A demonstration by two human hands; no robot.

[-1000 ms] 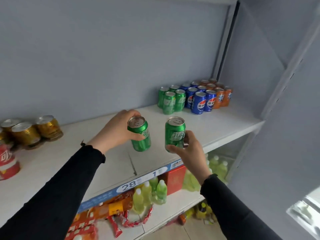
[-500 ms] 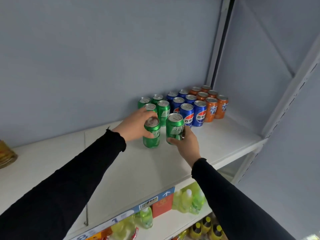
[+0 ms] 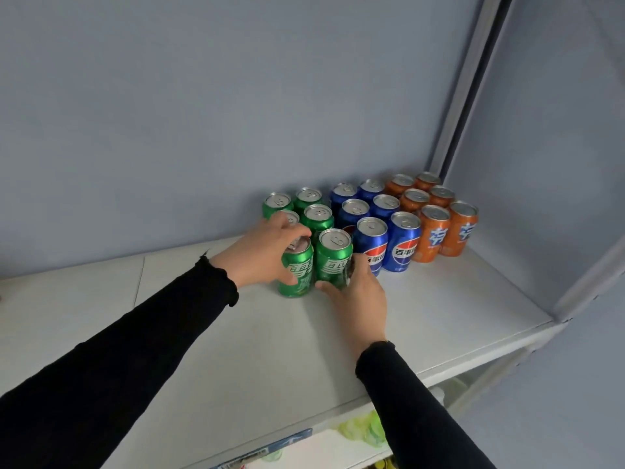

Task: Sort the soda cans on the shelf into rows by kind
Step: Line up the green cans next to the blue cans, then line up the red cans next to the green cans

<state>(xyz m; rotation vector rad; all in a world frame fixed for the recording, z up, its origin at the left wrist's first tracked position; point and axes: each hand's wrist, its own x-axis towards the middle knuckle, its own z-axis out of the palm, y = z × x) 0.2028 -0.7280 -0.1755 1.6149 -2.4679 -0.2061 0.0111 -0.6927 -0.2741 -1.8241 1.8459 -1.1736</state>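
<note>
Two green cans stand side by side on the white shelf [image 3: 439, 309], at the front of the green rows. My left hand [image 3: 260, 255] grips the left green can [image 3: 297, 275], fingers curled over its top. My right hand [image 3: 355, 296] holds the right green can [image 3: 333, 262] from the front and right side. Behind them stand more green cans [image 3: 316, 216] in two rows. To their right stand blue cans [image 3: 404, 245] and then orange cans [image 3: 433, 235], each kind in two rows running back to the wall.
The grey back wall [image 3: 236, 113] is close behind the cans, and a shelf post [image 3: 463, 86] and side panel stand right of the orange cans. Green bottles [image 3: 362, 429] show on the shelf below. A price strip [image 3: 270, 451] runs along the front edge.
Both hands carried the green cans right and back along the shelf and set them down in front of the green rows. The view swung right, so the gold and red cans left the frame.
</note>
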